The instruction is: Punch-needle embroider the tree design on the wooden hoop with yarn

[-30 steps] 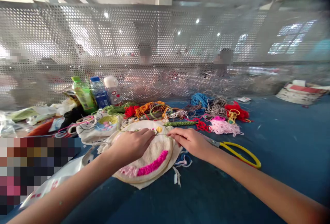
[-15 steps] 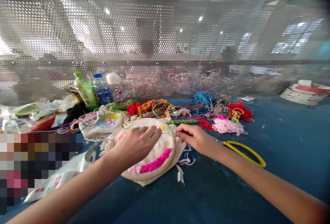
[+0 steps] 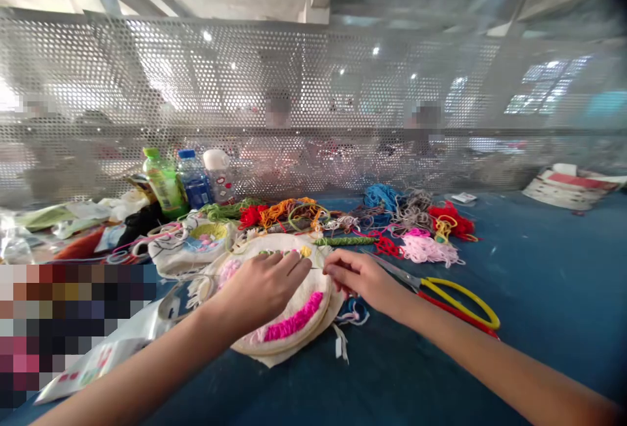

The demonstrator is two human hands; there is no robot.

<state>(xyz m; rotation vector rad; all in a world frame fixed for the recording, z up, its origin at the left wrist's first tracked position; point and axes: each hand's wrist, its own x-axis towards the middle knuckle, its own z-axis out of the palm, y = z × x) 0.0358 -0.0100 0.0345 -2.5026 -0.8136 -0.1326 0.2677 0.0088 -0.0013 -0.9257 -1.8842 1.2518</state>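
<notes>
Both my hands work just above a round embroidery hoop (image 3: 301, 298), which holds cream cloth with a magenta yarn band (image 3: 296, 318), pale pink tufts and a small yellow flower (image 3: 305, 251). My left hand (image 3: 274, 282) is over the hoop's middle, fingers closed and pointing right. A thin dark line, which looks like a needle (image 3: 317, 268), runs from its fingertips towards my right hand (image 3: 360, 279). That hand is pinched at the hoop's right edge; what lies between its fingertips is too small to make out. Light green yarn passes close by.
Scissors (image 3: 460, 298) with yellow and red handles lie by my right forearm. Heaps of coloured yarn (image 3: 382, 200) line the back, beside a second embroidered piece (image 3: 169, 246). Bottles (image 3: 193, 181) stand against the perforated metal screen (image 3: 333, 86). A plastic packet (image 3: 98, 360) lies left.
The view has tipped up slightly, so the table things sit lower. My right hand has come a little closer to my left, and more of the scissors shows.
</notes>
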